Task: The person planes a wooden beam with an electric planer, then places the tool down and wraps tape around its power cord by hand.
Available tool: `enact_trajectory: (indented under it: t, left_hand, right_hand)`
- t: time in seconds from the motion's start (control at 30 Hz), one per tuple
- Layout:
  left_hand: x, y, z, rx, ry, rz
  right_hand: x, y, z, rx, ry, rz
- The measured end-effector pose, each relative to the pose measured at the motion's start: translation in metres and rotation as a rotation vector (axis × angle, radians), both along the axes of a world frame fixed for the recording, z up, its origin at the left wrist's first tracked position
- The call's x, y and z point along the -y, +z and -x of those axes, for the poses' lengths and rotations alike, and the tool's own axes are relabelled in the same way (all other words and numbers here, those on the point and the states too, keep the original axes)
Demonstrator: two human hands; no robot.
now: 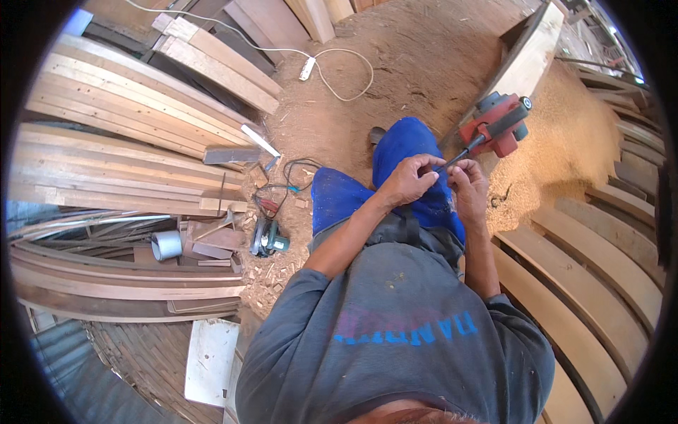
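My left hand (413, 178) is in front of my lap, its thumb and fingers closed around the end of a black power cord (460, 152). The cord runs up to a red and black power tool, which looks like an electric planer (494, 125), resting on a pale timber beam (531, 60). Close beside the left hand, my right hand (468, 187) has its fingertips pinched together near the cord. Whatever is between those fingertips is too small to make out.
Stacked boards (127, 99) fill the left side; more planks (572, 275) lie at the right. A circular saw (268, 237) with a tangled cord sits among wood chips at left. Ahead, a white extension cord (371, 74) with a socket block (307, 68) lies on the sawdust-covered floor.
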State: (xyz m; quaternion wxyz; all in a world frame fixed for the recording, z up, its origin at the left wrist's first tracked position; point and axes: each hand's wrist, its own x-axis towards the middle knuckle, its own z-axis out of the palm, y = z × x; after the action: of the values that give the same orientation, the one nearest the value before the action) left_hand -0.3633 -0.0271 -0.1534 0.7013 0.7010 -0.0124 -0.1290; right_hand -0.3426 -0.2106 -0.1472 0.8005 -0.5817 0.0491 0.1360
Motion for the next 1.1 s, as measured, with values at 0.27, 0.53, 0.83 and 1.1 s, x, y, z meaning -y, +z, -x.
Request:
enact_trajectory:
  t: [0.27, 0.53, 0.83, 1.1]
  left_hand:
    - [0.003, -0.014, 0.0, 0.022, 0.072, 0.02]
    - [0.006, -0.016, 0.003, 0.035, 0.127, 0.067]
    - [0.004, -0.006, 0.003, -0.048, 0.035, 0.127]
    - [0.006, -0.001, 0.001, -0.155, 0.034, 0.211]
  right_hand:
    - [-0.004, 0.01, 0.009, 0.311, 0.09, 0.505]
    - [-0.006, 0.015, 0.018, 0.377, 0.072, 0.678]
    - [-0.017, 0.018, 0.022, 0.485, 0.044, 0.748]
    - [-0.013, 0.014, 0.015, 0.466, 0.12, 0.694]
